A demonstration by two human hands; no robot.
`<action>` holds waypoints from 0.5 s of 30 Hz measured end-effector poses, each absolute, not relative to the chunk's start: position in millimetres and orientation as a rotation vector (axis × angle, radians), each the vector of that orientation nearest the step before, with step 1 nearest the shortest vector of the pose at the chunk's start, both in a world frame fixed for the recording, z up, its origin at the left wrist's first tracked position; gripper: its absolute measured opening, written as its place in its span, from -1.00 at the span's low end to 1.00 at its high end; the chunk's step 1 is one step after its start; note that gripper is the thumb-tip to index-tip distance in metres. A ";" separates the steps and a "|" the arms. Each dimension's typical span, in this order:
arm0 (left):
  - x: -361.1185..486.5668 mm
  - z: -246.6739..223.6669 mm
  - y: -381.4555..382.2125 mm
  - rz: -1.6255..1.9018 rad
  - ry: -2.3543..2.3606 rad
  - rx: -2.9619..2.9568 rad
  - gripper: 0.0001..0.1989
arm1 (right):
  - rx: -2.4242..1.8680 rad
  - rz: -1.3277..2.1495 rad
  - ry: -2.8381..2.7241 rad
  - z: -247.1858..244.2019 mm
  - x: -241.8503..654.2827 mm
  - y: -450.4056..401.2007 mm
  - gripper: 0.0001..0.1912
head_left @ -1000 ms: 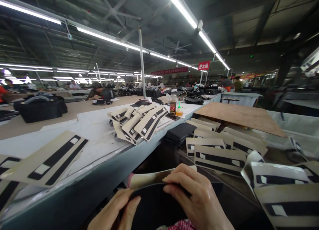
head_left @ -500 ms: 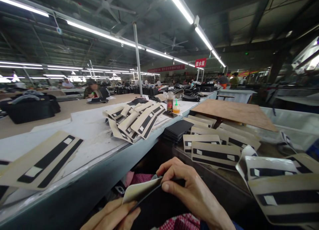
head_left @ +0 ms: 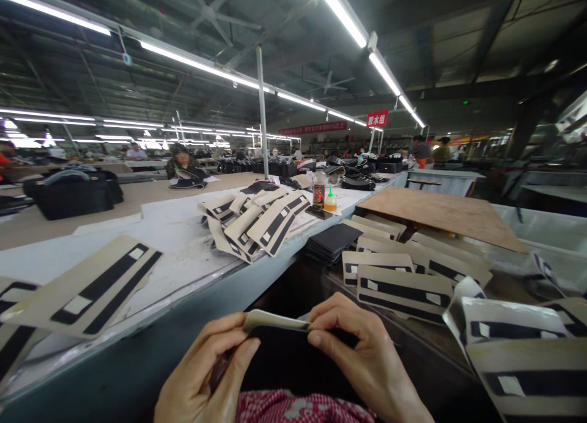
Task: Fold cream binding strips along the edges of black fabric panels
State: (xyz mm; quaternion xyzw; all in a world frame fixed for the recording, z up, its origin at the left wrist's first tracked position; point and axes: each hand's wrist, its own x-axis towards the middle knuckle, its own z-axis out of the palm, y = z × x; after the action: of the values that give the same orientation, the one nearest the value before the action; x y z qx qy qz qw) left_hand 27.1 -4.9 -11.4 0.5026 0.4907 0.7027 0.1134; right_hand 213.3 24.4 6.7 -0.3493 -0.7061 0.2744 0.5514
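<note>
Between my hands, just above my lap, is a black panel (head_left: 284,356) with a cream sheet (head_left: 270,319) lying against its far side. My left hand (head_left: 206,365) pinches the two layers at their left upper edge, thumb on the black face. On the right, my right hand (head_left: 355,349) grips the same upper edge between thumb and fingers. The lower part of the black panel is dark and hard to make out. Close by on the right lie several cream panels (head_left: 403,288) with black strips and small white patches.
On the white table (head_left: 178,258) lie a pile of cream panels (head_left: 257,221), a glue bottle with a green tip (head_left: 330,202) and a dark-labelled jar (head_left: 318,194). Black sheets (head_left: 332,239) are stacked beside its edge. A brown board (head_left: 440,215) lies at right; a co-worker (head_left: 181,160) sits farther back.
My left hand has moved up along the panel's edge, and that edge now lies nearly level instead of slanting. My right hand keeps its hold. The view has shifted slightly left.
</note>
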 end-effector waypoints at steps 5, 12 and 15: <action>35.9 -2.0 -2.9 2.191 1.315 1.399 -0.86 | -0.807 0.535 -1.684 4.2 214.5 23.1 -0.85; 47.9 6.3 -13.4 2.201 1.296 1.276 -0.85 | -0.844 0.429 -1.803 10.3 223.6 17.1 -0.90; 43.2 8.0 -15.7 2.194 1.293 1.319 -0.84 | -0.847 0.409 -1.828 12.2 223.2 17.2 -0.90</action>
State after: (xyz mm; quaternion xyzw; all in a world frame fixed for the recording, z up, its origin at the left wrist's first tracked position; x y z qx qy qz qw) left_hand 43.2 -15.7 8.0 0.4557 0.4466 0.7578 0.1363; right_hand 223.2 17.2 12.2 -0.3527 -0.7613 0.1702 0.5168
